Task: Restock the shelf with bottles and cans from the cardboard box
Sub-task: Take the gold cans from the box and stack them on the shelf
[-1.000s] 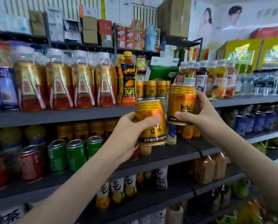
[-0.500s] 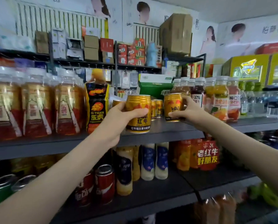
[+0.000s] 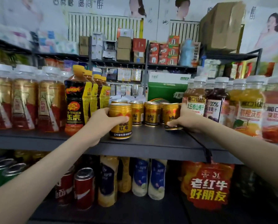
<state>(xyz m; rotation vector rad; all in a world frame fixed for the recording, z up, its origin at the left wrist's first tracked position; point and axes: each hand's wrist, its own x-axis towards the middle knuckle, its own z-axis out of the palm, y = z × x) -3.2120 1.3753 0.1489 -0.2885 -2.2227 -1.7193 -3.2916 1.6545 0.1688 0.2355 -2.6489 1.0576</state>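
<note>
So both hands are up at the shelf, each with its own can. The left hand is wrapped around a gold can, thumb across the front, fingers round the back. That can is upright and sits on the shelf close to the front edge.

The right hand is gripping a second gold can from its right side, thumb low near the base. This one is a bit further back on the shelf. It looks down on the board, or very nearly; I can't tell if it's fully seated.

Between the two hands, a little behind them, is a row of gold cans already standing. Just left of the left hand is a black energy drink bottle. Right beside the right hand are juice bottles, and a green box sits behind the cans.
</note>
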